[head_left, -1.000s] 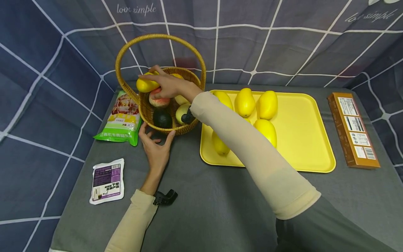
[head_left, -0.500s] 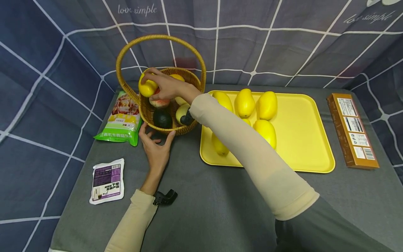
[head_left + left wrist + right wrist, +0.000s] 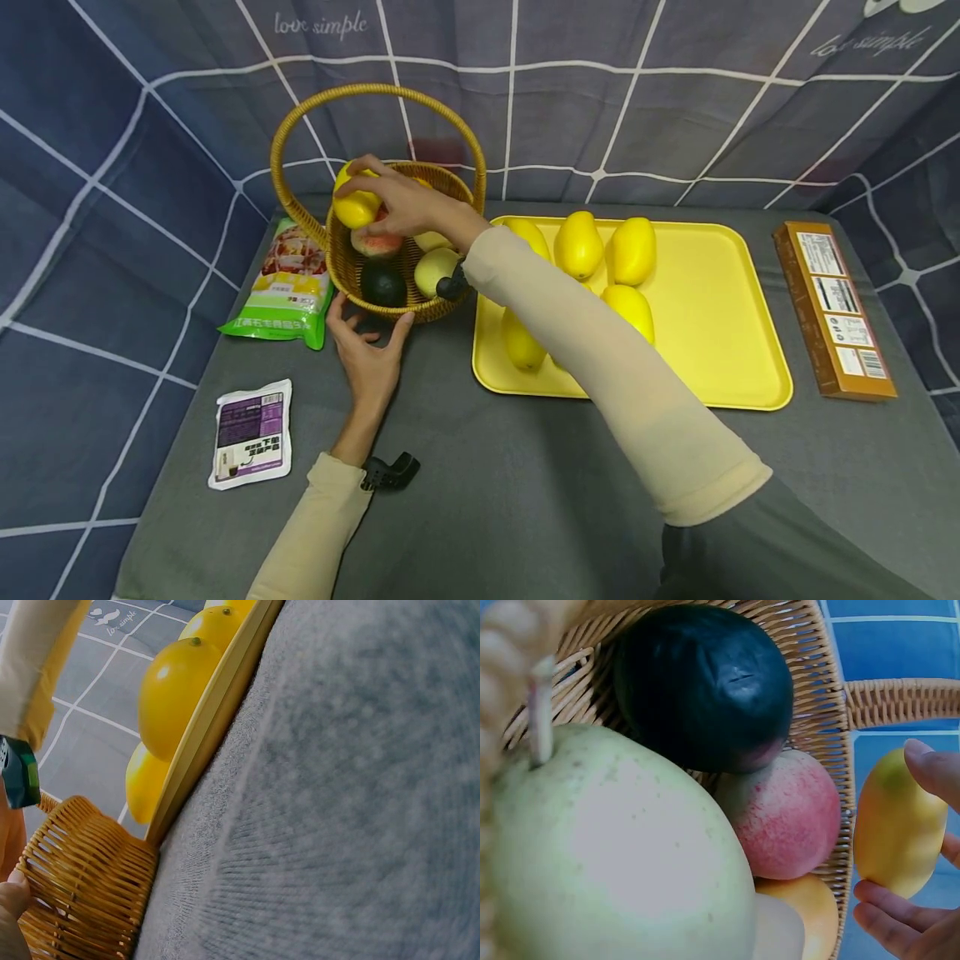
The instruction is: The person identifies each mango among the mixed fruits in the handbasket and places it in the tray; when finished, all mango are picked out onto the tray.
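Observation:
My right hand [image 3: 405,204] holds a yellow mango [image 3: 354,204] between thumb and fingers, over the left rear rim of the wicker basket [image 3: 431,312]. In the right wrist view the mango [image 3: 896,825] is beside the basket's rim, with the thumb on one side and fingertips on the other. Inside lie a pinkish peach [image 3: 791,817], a dark green avocado-like fruit [image 3: 705,690], a pale green pear [image 3: 622,855] and another yellow fruit [image 3: 821,907]. My left hand [image 3: 367,358] grips the basket's front wall, thumb and fingers spread around its curve.
Several yellow mangoes [image 3: 579,244] sit on a yellow tray [image 3: 720,333] right of the basket, partly behind my right sleeve. A green snack bag [image 3: 281,292] lies left of the basket, a white-and-purple pouch [image 3: 251,433] nearer. A brown box [image 3: 832,308] lies far right.
The mango in my right hand has turned and shifted slightly right, further in over the basket's rim. My left hand stays on the basket.

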`<state>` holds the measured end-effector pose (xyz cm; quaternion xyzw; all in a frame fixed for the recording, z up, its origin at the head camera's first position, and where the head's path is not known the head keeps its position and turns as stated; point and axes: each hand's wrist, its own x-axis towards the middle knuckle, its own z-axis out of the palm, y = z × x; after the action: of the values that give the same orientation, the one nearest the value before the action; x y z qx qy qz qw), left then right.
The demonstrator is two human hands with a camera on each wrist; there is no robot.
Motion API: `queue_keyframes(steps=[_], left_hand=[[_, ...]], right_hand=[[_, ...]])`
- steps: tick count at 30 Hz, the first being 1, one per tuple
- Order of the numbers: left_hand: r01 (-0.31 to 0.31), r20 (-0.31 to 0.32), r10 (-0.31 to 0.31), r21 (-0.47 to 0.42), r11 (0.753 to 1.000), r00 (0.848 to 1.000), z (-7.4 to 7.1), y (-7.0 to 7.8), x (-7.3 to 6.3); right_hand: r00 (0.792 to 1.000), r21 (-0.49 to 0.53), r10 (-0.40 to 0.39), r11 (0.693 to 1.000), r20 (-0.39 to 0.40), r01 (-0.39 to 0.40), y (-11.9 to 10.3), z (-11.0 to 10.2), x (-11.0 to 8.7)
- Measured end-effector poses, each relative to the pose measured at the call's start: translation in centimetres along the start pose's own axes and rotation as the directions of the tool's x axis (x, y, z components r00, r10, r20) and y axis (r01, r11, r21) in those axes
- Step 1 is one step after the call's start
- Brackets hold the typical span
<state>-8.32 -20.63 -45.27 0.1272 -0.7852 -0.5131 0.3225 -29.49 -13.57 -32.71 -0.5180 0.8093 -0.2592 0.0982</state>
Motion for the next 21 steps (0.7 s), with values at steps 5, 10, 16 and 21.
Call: queue_keyframes(steps=[5,10,16,21], left_hand=[[0.005,-0.004,-0.005,0.006,1.0,1.0,0.0,0.1,-0.1],[0.001,-0.005,-0.001,0.0,1.0,1.0,0.0,1.2,-0.2],[-0.001,0.015,0.001,-0.024,1.0,1.0,-0.4,4.0,-0.4],[0.0,0.021,0.0,-0.028,1.0,1.0,-0.6,4.5,-0.4]], right_hand=[[0.998,0.008,-0.034,0.999,-0.059,0.034,-0.2,-0.9,-1.5],[0.993,-0.032,-0.078,0.997,-0.093,0.075,-0.5,-1.3,-3.3],[0.983,-0.013,-0.119,0.993,-0.142,0.118,-1.0,-1.4,-6.0],[0.977,-0.017,-0.147,0.989,-0.153,0.146,-1.2,-1.3,-8.0]])
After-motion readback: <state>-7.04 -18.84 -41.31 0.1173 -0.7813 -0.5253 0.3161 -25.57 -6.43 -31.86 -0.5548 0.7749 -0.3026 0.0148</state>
